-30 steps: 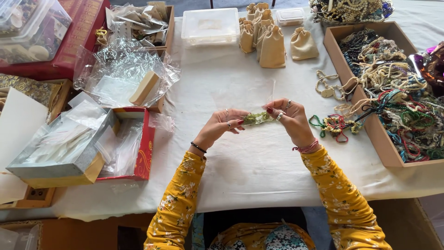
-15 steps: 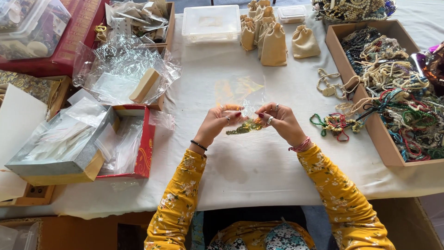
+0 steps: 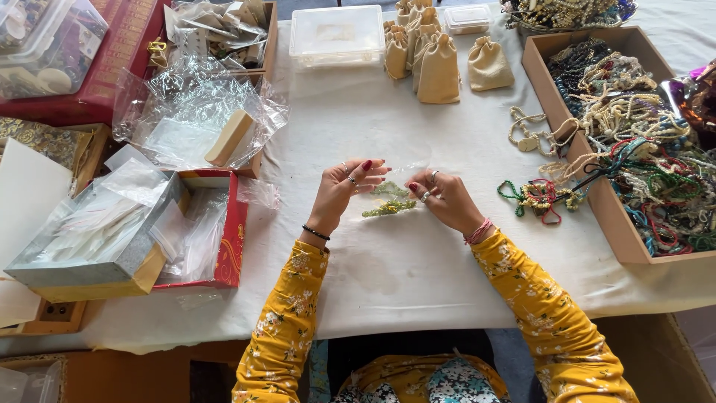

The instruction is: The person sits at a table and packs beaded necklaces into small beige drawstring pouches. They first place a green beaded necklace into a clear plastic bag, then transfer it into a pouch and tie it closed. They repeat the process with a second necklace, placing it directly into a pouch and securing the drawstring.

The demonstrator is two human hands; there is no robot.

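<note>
My left hand (image 3: 341,189) and my right hand (image 3: 438,195) meet over the middle of the white tablecloth (image 3: 388,261). Between them they hold a small clear plastic bag (image 3: 394,179) with a green bead string (image 3: 388,203) partly inside it. One end of the string lies on the cloth below my fingers. Both hands pinch the bag's edges. I wear yellow flowered sleeves, rings, and a wrist band on each arm.
A cardboard tray (image 3: 589,175) of bead necklaces sits at the right, with loose beads (image 3: 538,195) beside it. Beige drawstring pouches (image 3: 436,60) and a clear lidded box (image 3: 338,33) stand at the back. Boxes of clear bags (image 3: 127,224) and crumpled cellophane (image 3: 194,112) fill the left.
The hands lifted the bag, then lowered it toward the cloth. The green bead string now hangs out and rests on the table.
</note>
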